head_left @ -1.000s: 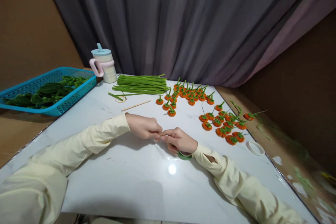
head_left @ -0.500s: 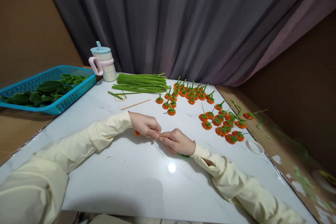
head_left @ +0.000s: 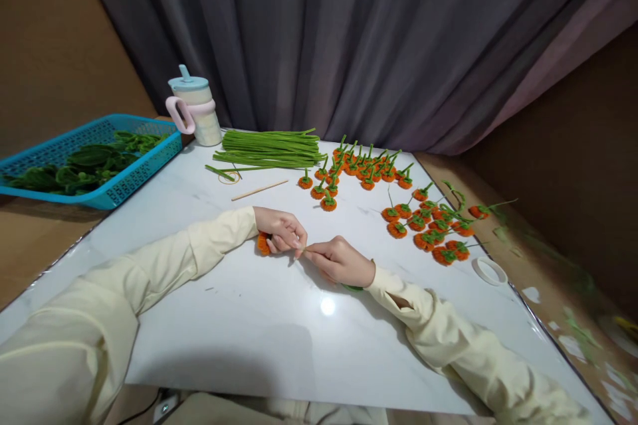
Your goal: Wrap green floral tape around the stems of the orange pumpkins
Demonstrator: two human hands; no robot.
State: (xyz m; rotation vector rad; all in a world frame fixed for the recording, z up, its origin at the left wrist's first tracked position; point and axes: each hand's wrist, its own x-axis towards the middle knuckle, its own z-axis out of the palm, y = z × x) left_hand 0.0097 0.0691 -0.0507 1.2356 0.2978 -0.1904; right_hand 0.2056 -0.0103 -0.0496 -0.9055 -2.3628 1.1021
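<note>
My left hand (head_left: pixel 280 230) rests on the white table (head_left: pixel 259 319) with its fingers curled round a small orange fuzzy pumpkin (head_left: pixel 262 244), which peeks out at the wrist side. My right hand (head_left: pixel 341 261) lies just to its right, fingers pinched on a thin stem that runs between the two hands. A green tape roll (head_left: pixel 353 287) sits partly hidden under my right wrist. Both arms wear cream sleeves.
Several finished orange pumpkins with green stems (head_left: pixel 423 229) lie at the right and back (head_left: pixel 366 169). A bundle of green pipe cleaners (head_left: pixel 272 148), a wooden stick (head_left: pixel 259 190), a lidded cup (head_left: pixel 194 106), a blue basket of green leaves (head_left: pixel 84 166) and a white ring (head_left: pixel 490 270) stand around.
My left hand has drawn slightly left and turned, so the orange pumpkin now shows beneath it. The right hand stays pinched at the stem; the view has shifted a little.
</note>
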